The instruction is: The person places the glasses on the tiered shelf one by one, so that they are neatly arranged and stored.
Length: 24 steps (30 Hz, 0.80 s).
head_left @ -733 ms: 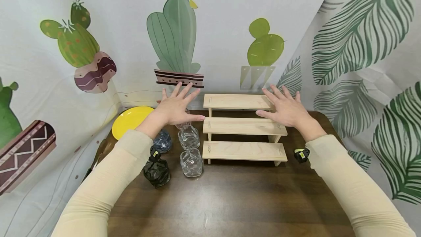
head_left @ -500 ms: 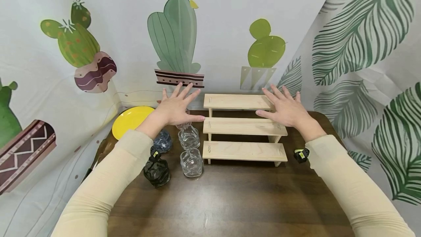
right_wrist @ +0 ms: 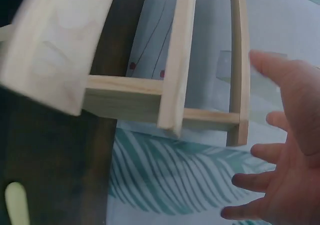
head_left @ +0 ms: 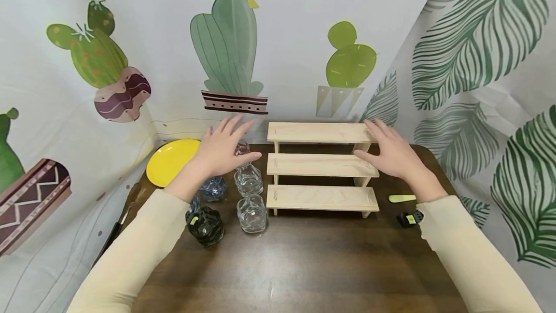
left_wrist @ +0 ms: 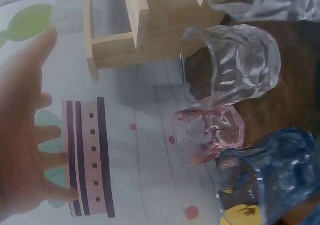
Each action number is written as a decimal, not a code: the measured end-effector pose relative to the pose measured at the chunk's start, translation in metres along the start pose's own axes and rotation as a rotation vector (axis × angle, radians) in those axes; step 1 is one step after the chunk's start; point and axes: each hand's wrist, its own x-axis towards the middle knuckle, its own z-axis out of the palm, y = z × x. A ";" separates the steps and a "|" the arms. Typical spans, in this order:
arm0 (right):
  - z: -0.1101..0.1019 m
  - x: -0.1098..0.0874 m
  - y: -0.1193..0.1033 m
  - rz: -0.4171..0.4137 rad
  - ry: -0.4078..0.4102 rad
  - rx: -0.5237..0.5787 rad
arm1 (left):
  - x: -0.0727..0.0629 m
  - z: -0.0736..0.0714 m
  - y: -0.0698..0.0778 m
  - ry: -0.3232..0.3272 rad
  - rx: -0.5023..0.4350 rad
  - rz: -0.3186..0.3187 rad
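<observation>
My left hand (head_left: 220, 148) hovers over the glasses at the left of a three-tier wooden stand, fingers spread, holding nothing. Below or beside it are a pink glass (head_left: 242, 148), a blue glass (head_left: 214, 189) and two clear ones, the rear clear glass (head_left: 248, 181) and the front clear glass (head_left: 252, 214). A dark glass (head_left: 206, 226) stands near the left wrist. The wooden stand (head_left: 321, 198) has bare steps. At its right end is my right hand (head_left: 393, 154), raised with straight fingers and nothing in its grasp; in the right wrist view it appears apart from the wood (right_wrist: 172, 60).
A yellow plate (head_left: 167, 163) lies at the back left, partly behind the left forearm. Right of the stand, a pale green handle-like thing (head_left: 401, 198) lies on the brown table (head_left: 312, 264). A dark, slim object (head_left: 114, 233) is at the left edge. Printed cloth (head_left: 295, 52) hangs behind.
Both hands have moved outward, away from each other, and their fingers are less spread. More of the pink glass and the pale green thing shows. The glasses and stand have stayed put.
</observation>
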 end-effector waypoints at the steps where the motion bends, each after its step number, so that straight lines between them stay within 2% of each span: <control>1: 0.001 -0.004 0.002 0.001 0.012 0.024 | -0.006 0.000 -0.001 0.027 -0.022 -0.001; 4: 0.006 -0.018 0.009 0.014 0.063 0.074 | -0.025 0.004 -0.005 0.108 -0.086 -0.001; 8: 0.017 -0.036 0.016 0.070 0.112 0.126 | -0.055 0.017 -0.011 0.202 -0.173 -0.016; 11: 0.027 -0.049 0.019 0.138 0.110 0.184 | -0.078 0.029 -0.014 0.256 -0.249 -0.031; 14: 0.038 -0.059 0.020 0.195 0.068 0.241 | -0.102 0.040 -0.016 0.296 -0.324 -0.043; 18: 0.053 -0.070 0.022 0.225 -0.015 0.260 | -0.132 0.056 -0.017 0.313 -0.396 -0.053; 21: 0.065 -0.076 0.024 0.226 -0.060 0.263 | -0.153 0.069 -0.016 0.295 -0.425 -0.058; 24: 0.077 -0.082 0.026 0.241 -0.108 0.372 | -0.171 0.083 -0.016 0.269 -0.449 -0.066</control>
